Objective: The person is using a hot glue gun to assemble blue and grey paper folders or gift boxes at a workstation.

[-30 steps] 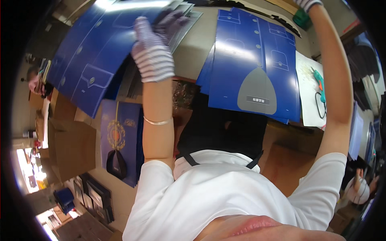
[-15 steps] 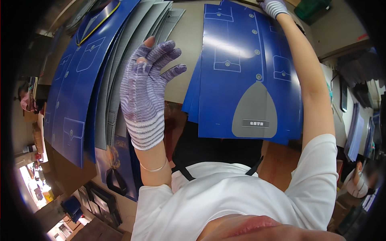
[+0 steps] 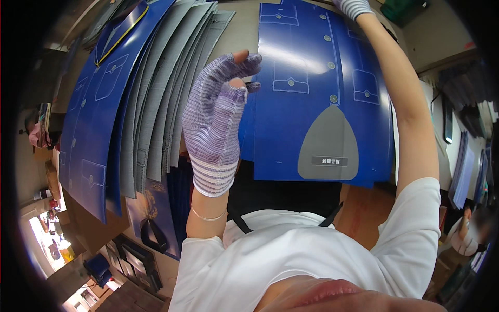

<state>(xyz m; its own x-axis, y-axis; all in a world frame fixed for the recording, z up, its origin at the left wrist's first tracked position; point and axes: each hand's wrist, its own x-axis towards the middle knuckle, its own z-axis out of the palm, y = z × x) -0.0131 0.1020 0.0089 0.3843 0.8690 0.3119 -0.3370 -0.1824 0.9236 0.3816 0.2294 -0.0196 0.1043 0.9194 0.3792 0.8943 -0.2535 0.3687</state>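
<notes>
A stack of glossy blue printed sheets (image 3: 306, 119) lies in front of me, drawn like a button-up jacket with pockets and a grey pointed panel at the near end. My left hand (image 3: 215, 106), in a purple-and-white striped knit glove with bare thumb and index tips, is beside the stack's left edge. Its fingers are half bent and apart, with nothing visible between them; whether the tips touch the edge I cannot tell. My right hand (image 3: 354, 7), gloved alike, reaches past the stack's far right corner. The upper picture edge cuts off its fingers.
Left of my left hand stands a fanned pile of grey-backed blue jacket-print sheets (image 3: 86, 140). Below it sits a blue bag-like piece (image 3: 150, 213) with a gold pattern and black handle. A green container (image 3: 403, 9) is at the far right. Another person (image 3: 462, 236) is at the right rim.
My left hand has moved right, from beside the grey-backed pile to the blue stack's left edge, and its fingers have bent. My right hand has slipped slightly further out of the picture.
</notes>
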